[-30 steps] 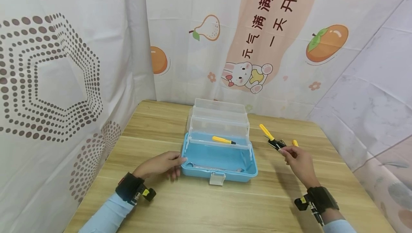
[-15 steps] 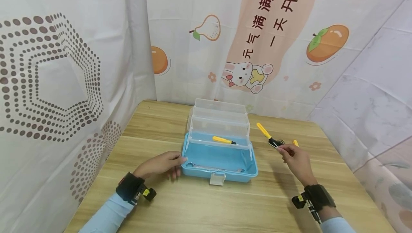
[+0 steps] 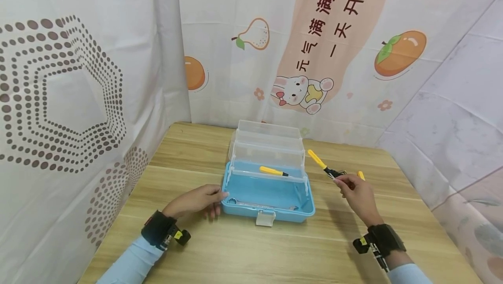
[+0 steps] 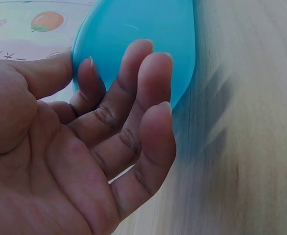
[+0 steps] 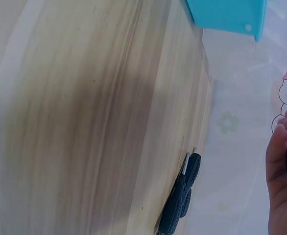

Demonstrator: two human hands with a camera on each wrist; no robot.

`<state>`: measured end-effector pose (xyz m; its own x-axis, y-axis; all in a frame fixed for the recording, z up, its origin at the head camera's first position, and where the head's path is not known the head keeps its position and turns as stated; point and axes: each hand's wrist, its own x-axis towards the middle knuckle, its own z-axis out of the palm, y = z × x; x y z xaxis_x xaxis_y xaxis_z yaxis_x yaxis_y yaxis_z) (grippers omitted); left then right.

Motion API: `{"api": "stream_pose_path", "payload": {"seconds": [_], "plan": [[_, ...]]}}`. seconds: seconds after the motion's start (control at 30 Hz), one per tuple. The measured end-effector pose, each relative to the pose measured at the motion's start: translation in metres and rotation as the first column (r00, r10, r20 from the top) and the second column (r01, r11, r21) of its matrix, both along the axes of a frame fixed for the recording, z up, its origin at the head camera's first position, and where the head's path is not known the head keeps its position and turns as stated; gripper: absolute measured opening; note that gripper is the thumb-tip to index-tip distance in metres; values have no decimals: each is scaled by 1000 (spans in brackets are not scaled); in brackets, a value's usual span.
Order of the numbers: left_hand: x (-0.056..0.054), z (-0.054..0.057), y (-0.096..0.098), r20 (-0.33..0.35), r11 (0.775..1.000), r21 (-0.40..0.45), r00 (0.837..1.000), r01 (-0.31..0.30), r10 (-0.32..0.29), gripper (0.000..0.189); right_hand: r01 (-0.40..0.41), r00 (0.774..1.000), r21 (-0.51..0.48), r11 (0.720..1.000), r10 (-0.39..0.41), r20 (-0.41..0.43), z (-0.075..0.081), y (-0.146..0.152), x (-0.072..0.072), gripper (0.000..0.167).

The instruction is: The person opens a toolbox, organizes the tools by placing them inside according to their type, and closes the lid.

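Observation:
A blue toolbox point(image 3: 267, 217) stands with its clear lid and trays point(image 3: 271, 144) folded back. My left hand point(image 3: 198, 199) grips its left rim between thumb and index finger; in the left wrist view the other fingers curl loosely beside the blue wall point(image 4: 158, 24). My right hand point(image 3: 358, 196) pinches a yellow-handled screwdriver point(image 3: 316, 159) near its shaft, the handle pointing up and left, right of the box. The fingers hide the tip. In the right wrist view this hand point(image 5: 285, 166) shows only at the right edge. A combination wrench point(image 3: 263, 205) lies inside the box.
Another yellow screwdriver point(image 3: 272, 171) lies in the lower clear tray. Black-handled tools point(image 5: 180, 196) rest on the wooden table point(image 3: 251, 253) beyond my right hand, near a yellow handle end point(image 3: 360, 175). A white latch point(image 3: 265, 218) hangs at the box front. Printed curtains surround the table.
My right hand has moved slightly left, bringing the screwdriver closer to the toolbox and away from the black tools. My left hand and the box have stayed still.

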<state>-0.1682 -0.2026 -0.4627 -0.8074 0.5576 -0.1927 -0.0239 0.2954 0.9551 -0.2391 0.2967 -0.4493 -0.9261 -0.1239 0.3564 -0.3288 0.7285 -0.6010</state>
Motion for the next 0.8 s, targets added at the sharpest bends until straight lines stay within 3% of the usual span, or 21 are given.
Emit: {"api": "stream_pose_path", "payload": {"seconds": [0.8], "plan": [[-2, -1, 0, -4, 1000, -1, 1000, 9, -9, 40, -58, 998, 3, 998, 58, -21, 4, -22, -5, 11]]}}
